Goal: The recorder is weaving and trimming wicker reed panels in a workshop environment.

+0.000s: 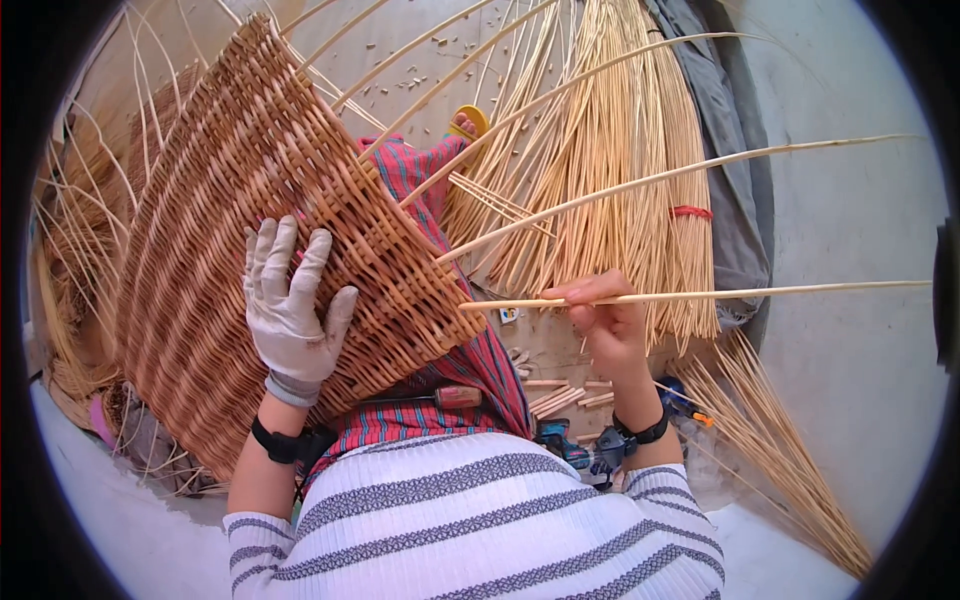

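A large brown woven wicker panel (pixel 230 170) leans across my lap, tilted. Long pale rods stick out along its upper right edge. My left hand (pixel 290 300), in a white glove, rests on the weave with fingers stretched and thumb apart. Bare, my right hand (pixel 605 315) pinches a pale wicker rod (pixel 740 294) between thumb and fingers, a little right of the panel's corner. That rod's left end meets the corner; the other end reaches far right. On my lap, below the panel, lies a thin metal tool with a wooden handle (pixel 458 397).
A big bundle of pale rods (pixel 610 130) lies ahead on grey cloth (pixel 735 180), bound with a red tie (pixel 690 212). More loose rods (pixel 790 450) spread at lower right. Short cut sticks (pixel 558 402) and a teal-and-black power tool (pixel 565 445) lie beside my right forearm.
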The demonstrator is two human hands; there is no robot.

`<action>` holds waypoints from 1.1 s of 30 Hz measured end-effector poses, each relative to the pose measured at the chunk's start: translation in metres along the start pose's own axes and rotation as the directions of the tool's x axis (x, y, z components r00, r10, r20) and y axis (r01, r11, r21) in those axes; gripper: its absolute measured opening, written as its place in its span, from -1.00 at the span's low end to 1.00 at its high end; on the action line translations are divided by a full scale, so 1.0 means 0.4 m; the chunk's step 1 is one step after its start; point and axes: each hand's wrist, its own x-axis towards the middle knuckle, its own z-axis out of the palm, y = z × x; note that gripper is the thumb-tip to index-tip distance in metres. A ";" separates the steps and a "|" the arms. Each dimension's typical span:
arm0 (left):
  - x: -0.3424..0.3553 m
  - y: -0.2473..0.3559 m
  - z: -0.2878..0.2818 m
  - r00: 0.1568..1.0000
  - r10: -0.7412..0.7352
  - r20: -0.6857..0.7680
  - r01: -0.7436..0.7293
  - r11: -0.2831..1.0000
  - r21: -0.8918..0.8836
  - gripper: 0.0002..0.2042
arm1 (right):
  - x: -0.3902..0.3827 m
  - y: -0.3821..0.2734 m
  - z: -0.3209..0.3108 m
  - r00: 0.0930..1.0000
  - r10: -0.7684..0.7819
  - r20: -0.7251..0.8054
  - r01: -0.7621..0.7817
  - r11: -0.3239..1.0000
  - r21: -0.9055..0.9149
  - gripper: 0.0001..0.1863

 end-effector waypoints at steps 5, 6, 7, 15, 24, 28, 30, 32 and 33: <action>-0.004 -0.002 0.002 1.000 -0.005 0.002 0.005 1.000 -0.006 -0.42 | 0.055 0.004 -0.044 0.997 0.028 0.076 -0.030 0.999 0.030 -0.80; -0.004 -0.002 0.002 1.000 -0.004 0.005 0.004 1.000 -0.008 -0.41 | 0.065 0.003 -0.056 0.996 0.029 0.082 -0.032 0.999 0.031 -0.80; -0.004 -0.001 0.003 1.000 -0.003 0.008 0.003 1.000 -0.009 -0.41 | 0.073 0.003 -0.067 0.993 0.035 0.109 -0.034 0.999 -0.009 -0.78; 0.001 -0.003 -0.002 1.000 0.009 0.024 -0.009 1.000 0.015 -0.45 | 0.127 0.010 -0.058 0.956 -0.011 0.294 0.060 0.986 -0.157 -0.78; 0.003 0.000 0.001 1.000 0.010 -0.004 -0.010 1.000 0.019 -0.48 | 0.119 0.072 -0.007 0.891 0.263 0.369 -0.310 0.948 0.073 -0.74; -0.005 0.007 -0.006 1.000 0.030 -0.010 -0.029 0.999 0.045 -0.51 | 0.182 0.164 -0.011 0.753 0.428 0.500 -0.382 0.903 -0.197 -0.50; 0.004 0.018 0.000 0.997 0.071 -0.018 -0.070 0.996 0.054 -0.51 | 0.208 0.394 0.006 0.892 0.404 0.203 -0.375 0.912 -0.167 -0.46; 0.001 0.018 0.016 0.999 0.051 -0.006 -0.051 0.998 0.027 -0.48 | 0.252 0.507 0.075 0.865 0.501 0.028 -0.495 0.861 -0.119 -0.43; -0.006 0.012 0.014 0.999 0.045 -0.014 -0.044 0.998 0.034 -0.49 | 0.270 0.477 0.140 0.873 0.481 0.087 -0.488 0.862 0.139 -0.40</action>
